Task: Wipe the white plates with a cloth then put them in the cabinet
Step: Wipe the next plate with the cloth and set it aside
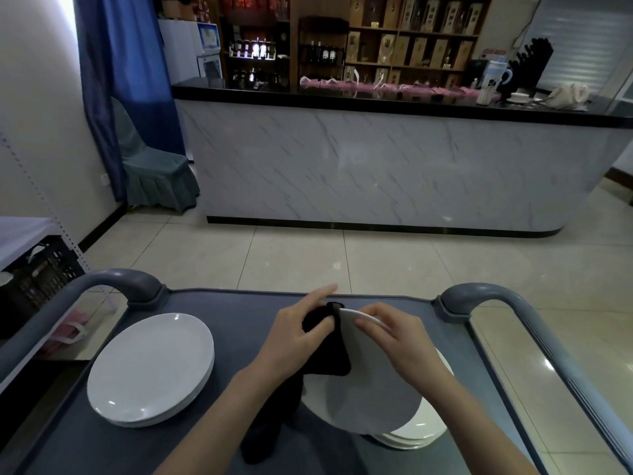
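Note:
Above the grey cart top (222, 337), my right hand (400, 341) grips the upper rim of a tilted white plate (373, 402). My left hand (298, 330) holds a black cloth (329, 351) against the plate's left edge, with the index finger stretched out; the cloth's tail hangs down toward me. Under the tilted plate lies a stack of white plates (414, 437) on the right of the cart. A second stack of white plates (150, 368) sits on the cart's left side. No cabinet is in view.
The cart has raised grey handles at the left (113, 282) and right (496, 296). A black crate (37, 272) stands to the left. Across a tiled floor runs a marble-fronted counter (376, 166), with a covered chair (154, 166) beside it.

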The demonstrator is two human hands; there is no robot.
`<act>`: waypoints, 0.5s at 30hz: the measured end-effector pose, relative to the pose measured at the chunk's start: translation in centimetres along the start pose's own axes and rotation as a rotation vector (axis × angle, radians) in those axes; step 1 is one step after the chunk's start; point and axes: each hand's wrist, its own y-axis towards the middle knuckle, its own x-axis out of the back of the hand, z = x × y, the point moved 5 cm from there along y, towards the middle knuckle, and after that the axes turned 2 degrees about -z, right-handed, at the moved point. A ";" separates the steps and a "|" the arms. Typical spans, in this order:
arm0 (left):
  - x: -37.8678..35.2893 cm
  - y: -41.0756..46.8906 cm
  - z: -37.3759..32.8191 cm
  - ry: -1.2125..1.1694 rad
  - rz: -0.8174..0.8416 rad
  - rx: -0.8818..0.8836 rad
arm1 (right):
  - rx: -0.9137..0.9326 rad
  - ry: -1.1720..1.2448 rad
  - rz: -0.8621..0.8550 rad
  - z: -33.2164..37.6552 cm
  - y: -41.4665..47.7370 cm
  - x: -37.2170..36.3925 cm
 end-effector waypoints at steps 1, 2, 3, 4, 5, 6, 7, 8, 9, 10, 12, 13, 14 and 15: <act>0.1 0.0 0.4 -0.029 -0.005 0.030 | -0.004 -0.003 0.005 -0.1 0.0 0.0; 0.1 0.0 0.7 -0.042 -0.014 0.044 | -0.006 -0.009 0.014 -0.1 -0.1 0.0; 0.1 0.1 0.8 -0.041 -0.024 0.042 | -0.007 -0.013 0.025 -0.1 0.0 -0.1; 0.0 0.2 0.8 -0.022 -0.031 0.024 | -0.006 -0.016 0.034 0.0 0.0 -0.3; -0.2 0.3 0.6 0.013 -0.031 0.000 | -0.004 -0.017 0.040 0.2 0.0 -0.4; -0.4 0.4 0.5 0.065 -0.024 -0.025 | 0.002 -0.016 0.042 0.4 0.1 -0.4; -0.5 0.4 0.5 0.129 -0.015 -0.050 | 0.009 -0.008 0.041 0.6 0.2 -0.4; -0.6 0.5 0.5 0.197 -0.005 -0.075 | 0.012 0.005 0.039 0.7 0.2 -0.4; -0.6 0.7 0.6 0.251 0.007 -0.093 | 0.013 0.015 0.039 0.8 0.3 -0.4; -0.6 0.8 0.7 0.284 0.019 -0.100 | 0.015 0.022 0.040 0.9 0.4 -0.3; -0.2 1.1 0.9 0.281 0.016 -0.091 | 0.025 0.065 0.027 1.1 0.4 0.0; 0.2 1.1 1.1 0.260 -0.014 -0.076 | 0.023 0.118 0.005 1.1 0.3 0.2; 0.8 1.1 1.3 0.228 -0.062 -0.052 | 0.006 0.190 -0.033 1.0 0.3 0.6; 1.4 0.8 1.7 0.190 -0.124 -0.018 | -0.028 0.273 -0.088 0.8 0.2 1.0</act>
